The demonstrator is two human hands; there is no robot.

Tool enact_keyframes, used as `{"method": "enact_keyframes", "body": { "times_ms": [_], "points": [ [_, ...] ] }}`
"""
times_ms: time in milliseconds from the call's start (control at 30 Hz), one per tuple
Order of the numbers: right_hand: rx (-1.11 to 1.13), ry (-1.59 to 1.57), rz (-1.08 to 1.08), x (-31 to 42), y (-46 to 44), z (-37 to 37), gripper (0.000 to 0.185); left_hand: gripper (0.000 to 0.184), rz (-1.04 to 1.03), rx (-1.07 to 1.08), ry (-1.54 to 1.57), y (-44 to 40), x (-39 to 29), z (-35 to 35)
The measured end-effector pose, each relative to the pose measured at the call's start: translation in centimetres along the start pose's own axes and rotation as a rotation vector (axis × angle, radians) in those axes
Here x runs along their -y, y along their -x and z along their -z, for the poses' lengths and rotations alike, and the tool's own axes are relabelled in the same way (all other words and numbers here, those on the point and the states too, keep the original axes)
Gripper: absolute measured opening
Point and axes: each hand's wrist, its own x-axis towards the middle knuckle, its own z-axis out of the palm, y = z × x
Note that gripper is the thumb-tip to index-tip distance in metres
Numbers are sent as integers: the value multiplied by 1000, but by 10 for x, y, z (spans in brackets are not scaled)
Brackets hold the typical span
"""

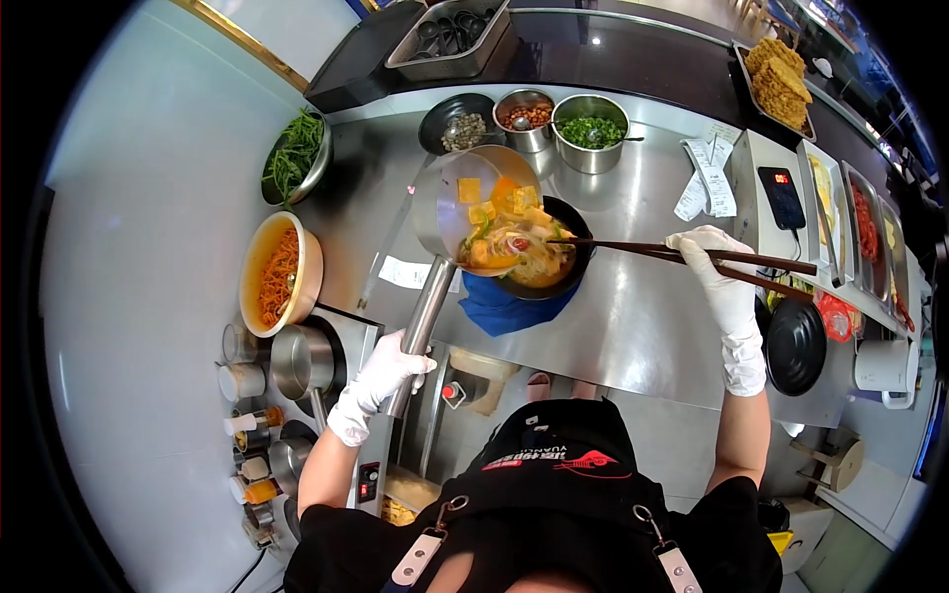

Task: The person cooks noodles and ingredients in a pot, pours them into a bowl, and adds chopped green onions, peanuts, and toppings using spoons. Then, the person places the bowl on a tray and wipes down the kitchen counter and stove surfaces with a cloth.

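Observation:
My gloved left hand (390, 371) is closed round the steel handle of a pan (432, 212), tilted over a black bowl (585, 259). Noodles, yellow tofu-like squares and broth (514, 242) lie between pan and bowl. In my gloved right hand (717, 259) are long dark chopsticks (633, 247), their tips in the noodles. A blue cloth (519, 314) shows under the bowl.
Behind the bowl stand a dark dish (432, 127), a pot of nuts (524, 121) and a pot of chopped greens (590, 133). Shredded carrot fills a basin (314, 269) at left; receipts (714, 183) and topping trays (870, 232) are at right.

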Motion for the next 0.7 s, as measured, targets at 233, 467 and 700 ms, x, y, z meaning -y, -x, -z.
{"method": "enact_keyframes", "body": {
  "times_ms": [233, 467, 700],
  "points": [
    [144, 59, -38, 14, 2, -11, 7, 27, -5, -4, 9, 2, -5, -2],
    [7, -203, 43, 23, 0, -6, 7, 24, -14, -26, -1, 1, -3, -7],
    [42, -212, 104, 14, -3, -19, 6, 25, 3, -69, -41, 6, -9, -11]
  ]
}}
